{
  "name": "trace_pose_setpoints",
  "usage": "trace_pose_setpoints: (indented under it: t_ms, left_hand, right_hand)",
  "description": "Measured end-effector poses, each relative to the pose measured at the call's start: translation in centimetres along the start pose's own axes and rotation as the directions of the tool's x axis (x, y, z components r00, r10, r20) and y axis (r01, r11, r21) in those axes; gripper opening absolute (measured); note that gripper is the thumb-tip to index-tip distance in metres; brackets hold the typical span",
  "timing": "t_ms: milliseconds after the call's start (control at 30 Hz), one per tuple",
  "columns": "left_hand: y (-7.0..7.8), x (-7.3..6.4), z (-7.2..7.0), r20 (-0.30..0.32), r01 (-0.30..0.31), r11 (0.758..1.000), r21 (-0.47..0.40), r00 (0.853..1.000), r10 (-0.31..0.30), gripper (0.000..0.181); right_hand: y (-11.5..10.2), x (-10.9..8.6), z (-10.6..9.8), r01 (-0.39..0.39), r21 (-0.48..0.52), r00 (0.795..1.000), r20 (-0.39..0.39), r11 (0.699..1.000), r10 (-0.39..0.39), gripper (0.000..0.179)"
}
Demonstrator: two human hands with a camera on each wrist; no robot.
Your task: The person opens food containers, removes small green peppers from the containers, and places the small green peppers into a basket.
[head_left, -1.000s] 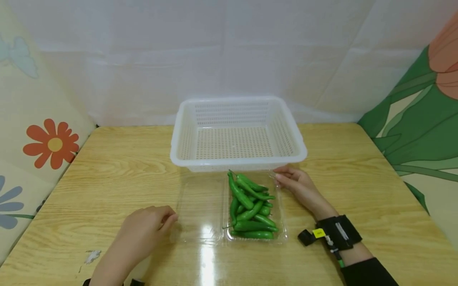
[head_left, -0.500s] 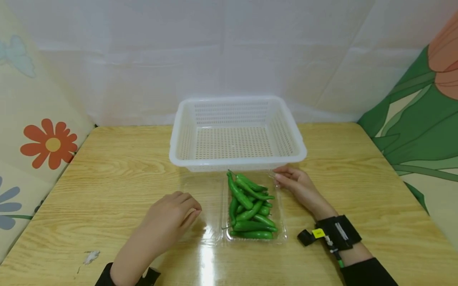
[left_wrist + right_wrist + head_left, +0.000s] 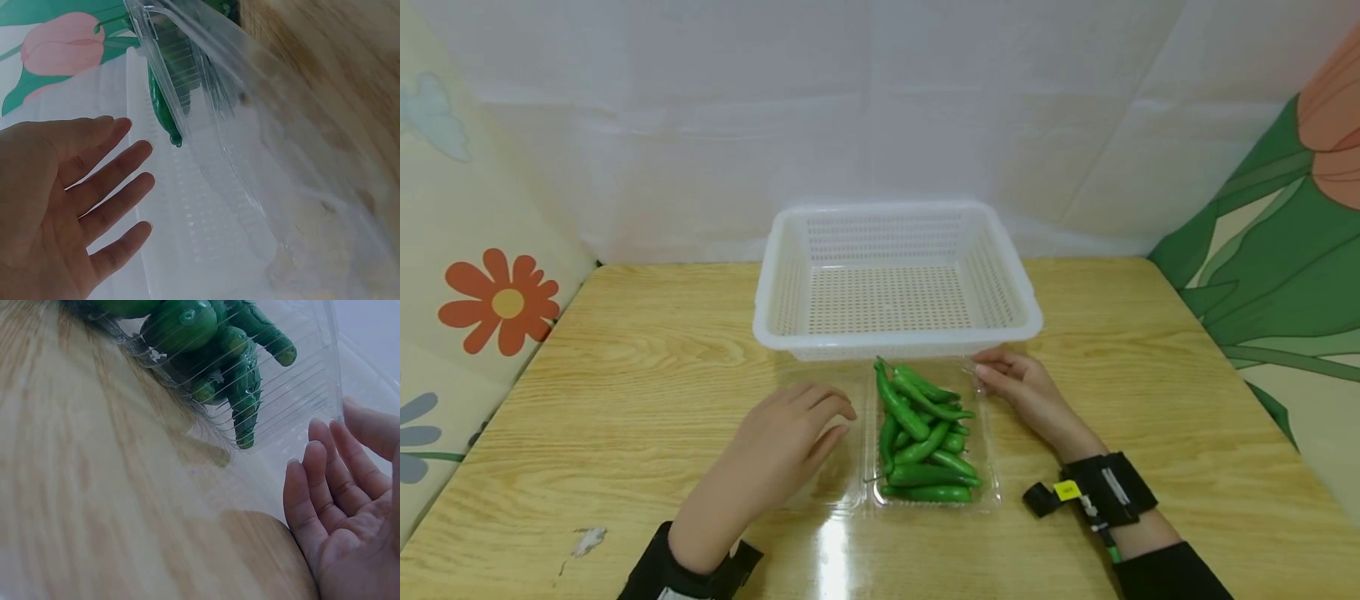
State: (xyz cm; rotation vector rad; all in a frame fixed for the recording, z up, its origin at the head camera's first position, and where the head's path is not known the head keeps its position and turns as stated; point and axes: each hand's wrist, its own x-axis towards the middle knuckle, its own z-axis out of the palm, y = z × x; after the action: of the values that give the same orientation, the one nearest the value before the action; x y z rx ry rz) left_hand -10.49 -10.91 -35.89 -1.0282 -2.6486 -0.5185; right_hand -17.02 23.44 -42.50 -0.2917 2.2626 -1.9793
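Observation:
A clear plastic clamshell box (image 3: 990,467) lies unfolded on the table, its right half heaped with several green chili peppers (image 3: 925,475). My right hand (image 3: 1026,387) pinches the box's far right corner; in the right wrist view, the thumb and fingers (image 3: 359,469) meet at its ribbed wall (image 3: 294,406). Over the flat lid half (image 3: 850,492) hovers my left hand (image 3: 793,433), holding nothing. Its fingers (image 3: 115,181) are spread and relaxed in the left wrist view, beside the see-through lid (image 3: 250,137). Part of the lid is hidden under this hand.
Directly behind the box stands a white perforated basket (image 3: 898,340) with nothing in it. A white sheet (image 3: 880,117) hangs along the table's back edge. Flower-printed panels (image 3: 508,304) flank both sides. The wooden table (image 3: 670,333) has a peeled patch at front left.
My left hand has moved right from the lid's left edge to over the lid, its fingers loosening. The right hand stays at the box's corner, and the peppers keep their places.

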Motion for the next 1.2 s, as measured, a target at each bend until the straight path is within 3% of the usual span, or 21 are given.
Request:
trace_pose_setpoints:
  t_ms: [200,600,1200]
  left_hand:
    - [0.1,1.1,0.5,-0.013,-0.035,0.999,-0.009,0.999,0.035,0.021]
    - [0.8,2.4,0.7,0.007,-0.045,0.999,-0.009,0.999,0.045,0.023]
    - [2.0,4.0,1.7,0.128,-0.058,0.998,-0.016,0.990,0.060,0.025]
  right_hand:
    - [-0.1,0.0,0.0,-0.003,-0.021,1.000,0.003,1.000,0.003,0.026]
    - [0.1,0.0,0.1,-0.001,-0.012,1.000,0.000,1.000,0.001,0.021]
    - [-0.1,0.0,0.1,-0.001,-0.033,1.000,0.001,0.999,0.001,0.029]
